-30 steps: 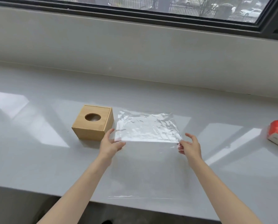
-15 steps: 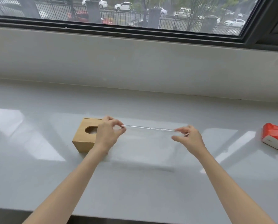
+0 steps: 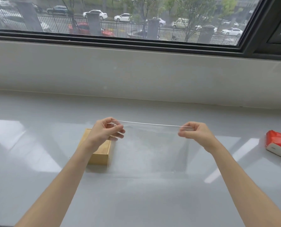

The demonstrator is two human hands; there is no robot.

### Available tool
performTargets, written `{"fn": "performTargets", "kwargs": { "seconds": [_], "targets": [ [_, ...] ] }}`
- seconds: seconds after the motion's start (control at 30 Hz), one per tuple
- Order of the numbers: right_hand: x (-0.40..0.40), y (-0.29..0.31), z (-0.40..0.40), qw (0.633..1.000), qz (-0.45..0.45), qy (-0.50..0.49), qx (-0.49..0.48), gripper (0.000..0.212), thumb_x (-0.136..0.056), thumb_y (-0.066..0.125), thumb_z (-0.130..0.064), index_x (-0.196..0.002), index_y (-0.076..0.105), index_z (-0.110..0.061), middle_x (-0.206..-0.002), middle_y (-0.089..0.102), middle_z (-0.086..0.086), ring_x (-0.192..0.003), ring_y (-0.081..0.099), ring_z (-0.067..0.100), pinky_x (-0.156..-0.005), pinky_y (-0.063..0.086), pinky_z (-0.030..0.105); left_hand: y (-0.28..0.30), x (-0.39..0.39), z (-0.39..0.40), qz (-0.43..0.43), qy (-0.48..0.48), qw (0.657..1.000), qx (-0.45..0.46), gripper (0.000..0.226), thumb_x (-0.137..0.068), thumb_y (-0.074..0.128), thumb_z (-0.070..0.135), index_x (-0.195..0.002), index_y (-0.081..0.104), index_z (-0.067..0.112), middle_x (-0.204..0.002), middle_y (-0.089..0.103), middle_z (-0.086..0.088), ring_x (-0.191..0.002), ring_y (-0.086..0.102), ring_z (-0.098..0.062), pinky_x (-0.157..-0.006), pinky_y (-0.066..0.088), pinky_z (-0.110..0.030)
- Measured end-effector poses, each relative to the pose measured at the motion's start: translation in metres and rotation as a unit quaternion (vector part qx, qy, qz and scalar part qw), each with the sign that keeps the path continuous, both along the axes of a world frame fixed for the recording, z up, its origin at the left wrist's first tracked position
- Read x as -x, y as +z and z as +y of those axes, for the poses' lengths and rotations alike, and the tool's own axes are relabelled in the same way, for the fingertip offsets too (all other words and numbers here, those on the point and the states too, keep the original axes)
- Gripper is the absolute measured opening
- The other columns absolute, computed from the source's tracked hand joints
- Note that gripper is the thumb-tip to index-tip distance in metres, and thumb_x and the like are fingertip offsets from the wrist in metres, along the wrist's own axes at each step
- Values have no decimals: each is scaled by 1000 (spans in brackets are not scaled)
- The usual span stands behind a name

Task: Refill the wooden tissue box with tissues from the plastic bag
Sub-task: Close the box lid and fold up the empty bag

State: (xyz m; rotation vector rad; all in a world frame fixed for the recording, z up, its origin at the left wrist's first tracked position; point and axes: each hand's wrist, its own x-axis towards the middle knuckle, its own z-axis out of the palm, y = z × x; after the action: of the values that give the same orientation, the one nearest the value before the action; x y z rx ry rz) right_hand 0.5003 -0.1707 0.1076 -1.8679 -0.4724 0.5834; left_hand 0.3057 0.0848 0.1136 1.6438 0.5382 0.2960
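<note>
Plastic bag (image 3: 151,145): clear, thin film, hanging taut between both hands above the counter.
Left hand (image 3: 103,132): pinching the bag's top left corner.
Right hand (image 3: 195,133): pinching the top right corner.
Wooden tissue box (image 3: 100,153): light-grained block sitting on the glossy grey counter (image 3: 38,161), partly hidden under the left hand.
Tissue pack (image 3: 278,145): red-and-white, soft, lying far right.
</note>
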Motion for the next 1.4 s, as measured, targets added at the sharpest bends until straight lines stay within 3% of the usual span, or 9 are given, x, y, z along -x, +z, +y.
{"fn": "performTargets", "kwargs": {
  "seconds": [0.23,0.47,0.67,0.8,0.9,1.0,1.17,1.27,1.4],
  "targets": [
    [12,5,25,970,-155,87,164,29,-70,78,-15,-96,68,-24,-107,61,-6,-107,50,10,-82,36,24,11,-21,-18,-23,-73,993,-87,14,-86,63,9,-76,59,17,-60,72,10,-60,68,-4,-60,48,-19],
    [37,19,45,969,-62,214,109,5,-81,69,-11,-80,74,-11,-70,71,-1,-65,67,8,-62,52,22,29,-30,-28,-56,-121,989,-70,9,-89,58,23,-86,64,18,-71,75,7,-75,70,-4,-78,50,-20],
    [21,30,19,988,68,135,-32,4,-82,67,-4,-79,69,-7,-65,72,3,-57,66,15,-49,51,24,-1,-19,21,-47,-52,945,319,87,-79,25,74,-124,54,6,-98,75,-14,-95,71,-22,-90,47,-34],
    [18,19,20,984,138,66,-94,7,-85,62,-10,-81,67,-12,-64,72,0,-57,67,12,-50,52,21,-33,-19,-2,28,-124,940,317,98,-59,55,78,-127,52,7,-109,71,-14,-101,69,-24,-94,45,-36],
    [20,8,27,977,186,33,-100,7,-87,61,-14,-83,66,-14,-65,72,-2,-58,68,10,-53,51,21,-43,-22,-40,55,-177,946,267,76,-59,77,52,-122,54,17,-104,74,-8,-94,71,-20,-88,51,-31],
    [19,-2,27,974,210,14,-84,6,-88,60,-15,-88,66,-12,-77,71,5,-59,68,11,-53,53,22,-49,-28,-61,61,-126,962,233,30,-88,61,16,-117,57,16,-90,76,-5,-78,74,-18,-71,58,-24],
    [20,-6,11,979,201,46,8,28,-91,56,-15,-114,63,0,-138,38,35,-36,55,4,-39,48,18,-47,-25,-52,41,-61,967,245,12,-89,58,13,-97,67,14,-69,55,0,-57,56,-9,-48,53,-21],
    [21,-3,5,968,234,94,7,17,-92,55,-16,-103,63,-7,-82,53,20,-36,55,6,-37,46,19,-43,-25,-50,80,-39,966,245,14,-90,57,25,-94,62,13,-97,63,-9,-92,64,-15,-51,55,-25],
    [20,1,0,960,237,150,2,17,-79,67,-9,-90,55,-7,-58,57,-4,-40,54,6,-40,49,22,-42,-28,-48,75,-40,969,232,10,-88,54,9,-80,59,12,-43,55,7,-35,48,-1,-34,34,-10]
  ]
}}
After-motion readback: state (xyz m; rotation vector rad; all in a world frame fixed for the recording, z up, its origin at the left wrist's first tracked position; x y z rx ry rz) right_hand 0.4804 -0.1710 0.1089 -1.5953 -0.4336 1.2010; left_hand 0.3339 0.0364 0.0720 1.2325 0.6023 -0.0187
